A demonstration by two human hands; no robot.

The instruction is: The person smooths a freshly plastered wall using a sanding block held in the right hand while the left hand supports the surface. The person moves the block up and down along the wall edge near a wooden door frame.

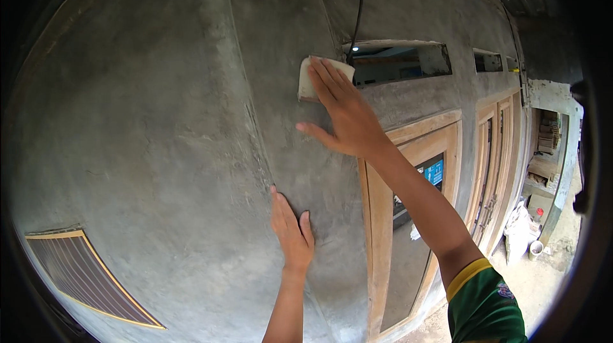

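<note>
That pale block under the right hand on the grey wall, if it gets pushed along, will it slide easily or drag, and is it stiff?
The pale block looks thick and square-edged, so probably fairly stiff. The right hand presses it flat against the rough grey wall, so it would likely drag rather than glide. It seems light, since fingers alone hold it up.

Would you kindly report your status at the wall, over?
Right hand flat on pale sanding block, pressed to grey wall. Left hand braced flat, empty. Black cable hangs just right of block.
</note>
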